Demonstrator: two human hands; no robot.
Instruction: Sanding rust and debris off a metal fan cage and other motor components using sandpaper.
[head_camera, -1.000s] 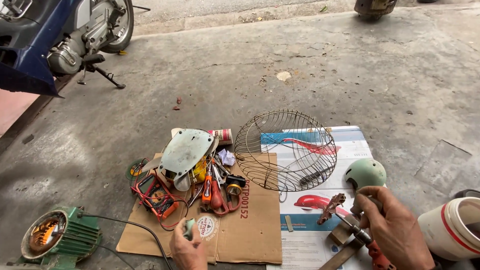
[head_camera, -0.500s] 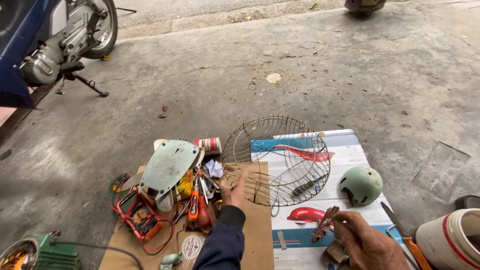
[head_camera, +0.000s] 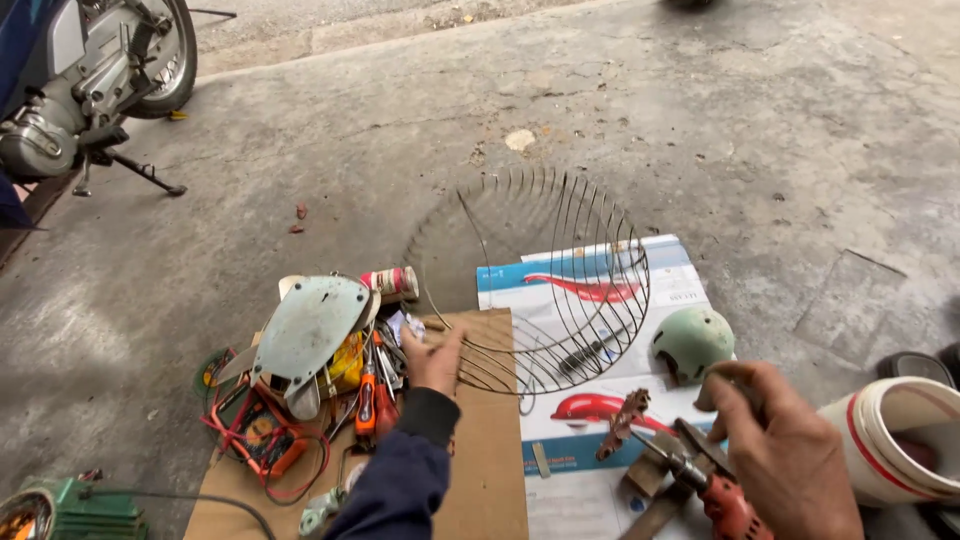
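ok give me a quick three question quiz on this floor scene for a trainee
1. True or false: the left hand grips the rim of the round wire fan guard.
2. Which is nearest the right hand? A) pale green dome-shaped cap B) motorcycle C) green motor
3. Fill in: the fan guard is tipped up on its ____.

Key
1. True
2. A
3. Edge; it leans over the flattened brown cardboard sheet and the printed box panel.
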